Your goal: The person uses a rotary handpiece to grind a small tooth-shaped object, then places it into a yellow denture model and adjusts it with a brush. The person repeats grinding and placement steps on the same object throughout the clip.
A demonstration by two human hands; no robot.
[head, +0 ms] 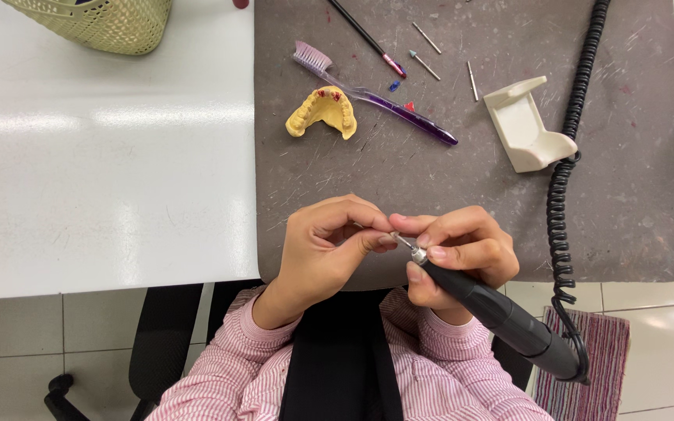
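My right hand [462, 249] grips a black rotary handpiece [493, 308] near its metal tip, its body slanting down to the right. My left hand [325, 249] pinches a thin bur [368, 231] at the handpiece tip, fingers closed around it. Both hands meet at the near edge of a grey work mat [626, 179]. A yellow dental cast [322, 111] with red marks lies further up the mat, apart from both hands.
A purple toothbrush [376, 97], a black thin tool [364, 35], several loose burs [427, 37] and a white handpiece cradle [528, 125] lie on the mat. A black coiled cord [567, 156] runs along the right. A woven basket [103, 23] stands on the white table [103, 171].
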